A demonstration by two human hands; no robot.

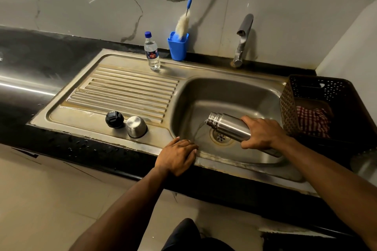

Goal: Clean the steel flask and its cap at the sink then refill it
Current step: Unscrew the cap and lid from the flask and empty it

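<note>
The right hand (263, 133) has its fingers and thumb curled round the body of the steel flask (230, 126), gripping it near the middle; the flask is tipped almost on its side over the basin, its open threaded mouth pointing left and slightly down, and a thin stream of water (199, 130) runs out of the mouth toward the drain (221, 137). The left hand (177, 156) lies flat with straight fingers pressed on the front rim of the sink (224, 162), holding nothing, its fingertips just at the edge of the basin. On the ribbed draining board to the left stand the two parts of the flask's top, touching each other: a black stopper (114, 119) and, to its right, a steel cup cap (136, 126) turned mouth down. Farther back on the board is a clear plastic water bottle (152, 52) with a blue cap, upright, and just beside it a blue holder (177, 46) with a long-handled bottle brush (183, 24) leaning in it (bristles down, blue handle running up the marble wall). The tap (242, 38) stands behind the basin. At the right, a dark perforated basket (289, 106) holds a red checked cloth (313, 120).
</note>
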